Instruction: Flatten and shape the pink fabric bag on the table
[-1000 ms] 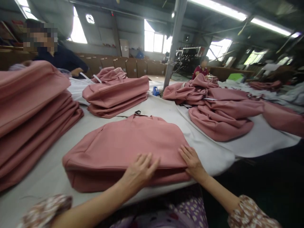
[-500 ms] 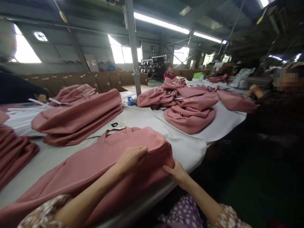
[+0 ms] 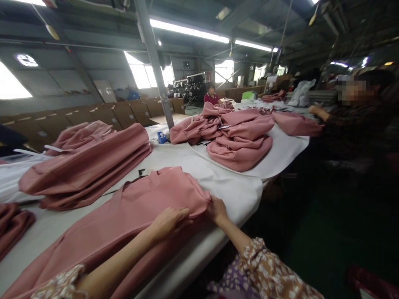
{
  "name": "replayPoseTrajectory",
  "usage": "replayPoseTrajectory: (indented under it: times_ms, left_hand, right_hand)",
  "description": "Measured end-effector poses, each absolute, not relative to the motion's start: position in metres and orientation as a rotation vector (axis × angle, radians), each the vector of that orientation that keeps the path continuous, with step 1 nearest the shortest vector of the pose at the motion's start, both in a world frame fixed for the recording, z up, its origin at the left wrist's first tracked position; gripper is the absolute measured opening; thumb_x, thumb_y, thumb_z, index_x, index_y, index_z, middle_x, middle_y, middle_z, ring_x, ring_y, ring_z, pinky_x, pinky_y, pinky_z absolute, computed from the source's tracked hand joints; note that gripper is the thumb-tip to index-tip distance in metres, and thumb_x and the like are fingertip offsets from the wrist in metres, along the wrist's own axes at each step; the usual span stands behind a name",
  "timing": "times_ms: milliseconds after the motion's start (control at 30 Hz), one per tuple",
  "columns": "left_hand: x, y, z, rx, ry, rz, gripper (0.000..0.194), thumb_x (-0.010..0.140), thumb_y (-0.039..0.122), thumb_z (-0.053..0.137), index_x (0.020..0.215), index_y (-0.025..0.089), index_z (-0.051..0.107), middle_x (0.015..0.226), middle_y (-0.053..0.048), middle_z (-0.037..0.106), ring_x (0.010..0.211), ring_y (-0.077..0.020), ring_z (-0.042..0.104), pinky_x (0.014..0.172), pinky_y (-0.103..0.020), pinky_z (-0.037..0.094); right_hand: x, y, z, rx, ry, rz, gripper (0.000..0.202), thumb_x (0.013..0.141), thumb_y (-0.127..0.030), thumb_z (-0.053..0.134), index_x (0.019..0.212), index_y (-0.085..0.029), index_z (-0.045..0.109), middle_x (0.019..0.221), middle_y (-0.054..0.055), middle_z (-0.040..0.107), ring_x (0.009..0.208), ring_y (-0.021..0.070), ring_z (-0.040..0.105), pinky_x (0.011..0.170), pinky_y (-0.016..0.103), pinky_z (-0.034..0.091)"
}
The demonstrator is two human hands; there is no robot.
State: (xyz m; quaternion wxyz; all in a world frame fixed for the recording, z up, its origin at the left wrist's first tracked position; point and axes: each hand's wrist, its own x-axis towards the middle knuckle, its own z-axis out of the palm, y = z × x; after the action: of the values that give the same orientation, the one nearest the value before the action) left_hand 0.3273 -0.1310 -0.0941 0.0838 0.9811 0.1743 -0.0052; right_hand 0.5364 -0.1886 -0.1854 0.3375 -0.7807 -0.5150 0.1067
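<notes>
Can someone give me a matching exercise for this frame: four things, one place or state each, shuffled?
Things:
1. left hand
2. right hand
3. blue item
4. loose pile

Places or states:
A. at the flat bag's right corner, fingers on its edge
B. heaped on the white sheet, far right of the table
C. lying on top of the flat bag
D. by the foot of the post

Pairs: 1-C, 2-A, 3-D, 4-B
</notes>
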Motion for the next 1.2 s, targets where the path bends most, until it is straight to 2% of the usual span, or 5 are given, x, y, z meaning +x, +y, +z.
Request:
replayPoseTrajectory:
  times_ms: [133, 367, 633, 733, 1200]
  left_hand:
    - [0.335, -0.138, -0.085, 2.940, 0.673, -0.024, 0.025, 0.097, 0.047, 0.044, 0.104, 0.024, 0.051, 0.103, -0.003, 0.063, 0.082, -0.0197, 0.065, 0.067, -0.029, 0.046]
    - [0.360, -0.175, -0.125, 3.027, 1.084, -0.084, 0.061, 0.088, 0.016, 0.046, 0.147, 0.018, 0.029, 0.143, -0.028, 0.039, 0.096, -0.0329, 0.065, 0.081, -0.048, 0.053]
    - [0.350, -0.150, -0.101, 2.940, 0.953, -0.041, 0.040, 0.095, 0.037, 0.043, 0.135, 0.032, 0.047, 0.110, -0.008, 0.066, 0.088, -0.0272, 0.068, 0.070, -0.035, 0.051]
    - [0.351, -0.155, -0.099, 2.903, 0.954, -0.024, 0.040, 0.098, 0.040, 0.039, 0.136, 0.031, 0.046, 0.114, -0.009, 0.065, 0.092, -0.0279, 0.067, 0.073, -0.037, 0.051]
    - [0.151, -0.173, -0.053, 2.821, 1.592, -0.371, 0.092, 0.061, 0.030, 0.084, 0.142, 0.034, 0.041, 0.137, -0.014, 0.052, 0.125, -0.0458, 0.044, 0.103, -0.071, 0.028]
  right_hand:
    - [0.545, -0.193, -0.187, -1.720, -1.429, 0.184, 0.061, 0.078, -0.022, 0.060, 0.136, -0.013, 0.042, 0.134, 0.017, 0.054, 0.122, 0.0267, 0.052, 0.098, 0.039, 0.047]
    - [0.549, -0.181, -0.189, -1.538, -1.590, 0.233, 0.037, 0.081, -0.016, 0.054, 0.118, -0.021, 0.056, 0.095, 0.004, 0.071, 0.082, 0.0195, 0.065, 0.075, 0.028, 0.053]
    - [0.574, -0.211, -0.145, -1.474, -1.939, 0.109, 0.092, 0.066, -0.001, 0.051, 0.151, -0.006, 0.018, 0.149, 0.026, 0.037, 0.137, 0.0349, 0.037, 0.111, 0.054, 0.033]
    - [0.568, -0.217, -0.113, -1.312, -2.324, -0.058, 0.082, 0.070, -0.009, 0.062, 0.147, -0.018, 0.034, 0.159, 0.015, 0.022, 0.147, 0.0323, 0.015, 0.120, 0.055, 0.011]
    - [0.560, -0.191, -0.179, -1.044, -2.495, -0.660, 0.057, 0.082, 0.001, 0.047, 0.133, -0.021, 0.057, 0.136, 0.013, 0.057, 0.133, 0.0382, 0.041, 0.105, 0.058, 0.041]
